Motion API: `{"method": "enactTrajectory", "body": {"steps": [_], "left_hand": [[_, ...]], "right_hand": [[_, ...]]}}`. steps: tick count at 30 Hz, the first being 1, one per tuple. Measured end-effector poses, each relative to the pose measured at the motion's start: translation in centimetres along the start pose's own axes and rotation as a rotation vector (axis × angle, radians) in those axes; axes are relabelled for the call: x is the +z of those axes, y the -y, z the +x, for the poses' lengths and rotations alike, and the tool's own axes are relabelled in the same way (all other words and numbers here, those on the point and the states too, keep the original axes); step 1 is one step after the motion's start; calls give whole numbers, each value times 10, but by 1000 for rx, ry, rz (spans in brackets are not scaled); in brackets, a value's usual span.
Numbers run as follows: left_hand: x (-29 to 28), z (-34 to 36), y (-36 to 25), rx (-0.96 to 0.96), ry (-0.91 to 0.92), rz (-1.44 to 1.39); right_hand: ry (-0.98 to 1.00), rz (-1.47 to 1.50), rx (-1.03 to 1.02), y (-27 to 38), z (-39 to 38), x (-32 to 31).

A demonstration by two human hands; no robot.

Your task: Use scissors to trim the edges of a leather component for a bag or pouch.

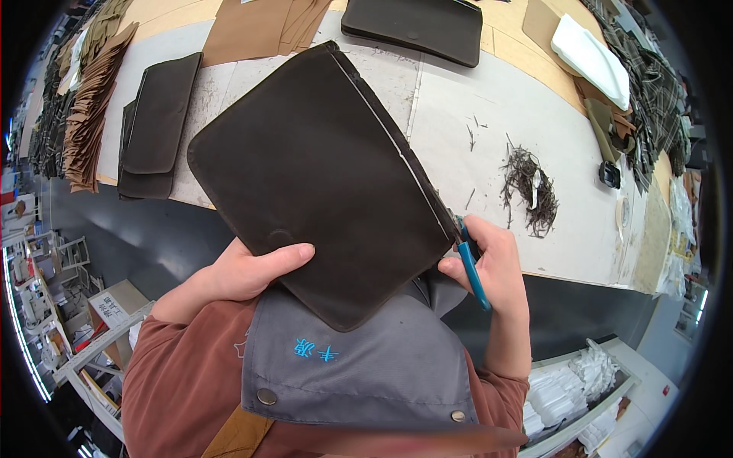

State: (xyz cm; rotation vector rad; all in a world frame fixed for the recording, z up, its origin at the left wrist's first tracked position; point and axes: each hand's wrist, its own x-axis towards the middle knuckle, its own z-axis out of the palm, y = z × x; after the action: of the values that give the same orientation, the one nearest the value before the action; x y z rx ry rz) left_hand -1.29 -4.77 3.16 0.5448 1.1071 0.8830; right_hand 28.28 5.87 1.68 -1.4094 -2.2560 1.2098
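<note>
A large dark brown leather-like pouch (305, 175) is held tilted over the table's front edge, a pale strip along its right side. My left hand (252, 271) grips its lower left part, thumb on top and fingers hidden underneath. My right hand (489, 263) holds scissors with teal handles (475, 275) at the pouch's right edge, near the lower corner; the blades are mostly hidden. To the right on the pale table top (450, 99) lies a heap of dark trimmings (527, 191) with a small white object in it.
Dark pouches (156, 118) lie left, another (408, 27) at the back. Brown sheets (248, 30), stacked brown pieces (95, 122) and plaid fabric (657, 107) line the table. A white tray (588, 57) and small black object (609, 175) sit right. Shelving (99, 343) stands lower left.
</note>
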Motion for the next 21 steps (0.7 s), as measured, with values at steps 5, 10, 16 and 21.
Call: {"method": "enactTrajectory", "body": {"steps": [5, 10, 16, 21], "left_hand": [[1, 1, 1, 13, -6, 10], [3, 2, -1, 2, -20, -18], [1, 3, -1, -5, -15, 4], [1, 2, -1, -15, -30, 20]], "right_hand": [[-15, 78, -13, -5, -1, 4], [-20, 139, -10, -7, -2, 7], [-15, 166, -31, -7, -3, 8], [-11, 172, -31, -5, -2, 8]]}}
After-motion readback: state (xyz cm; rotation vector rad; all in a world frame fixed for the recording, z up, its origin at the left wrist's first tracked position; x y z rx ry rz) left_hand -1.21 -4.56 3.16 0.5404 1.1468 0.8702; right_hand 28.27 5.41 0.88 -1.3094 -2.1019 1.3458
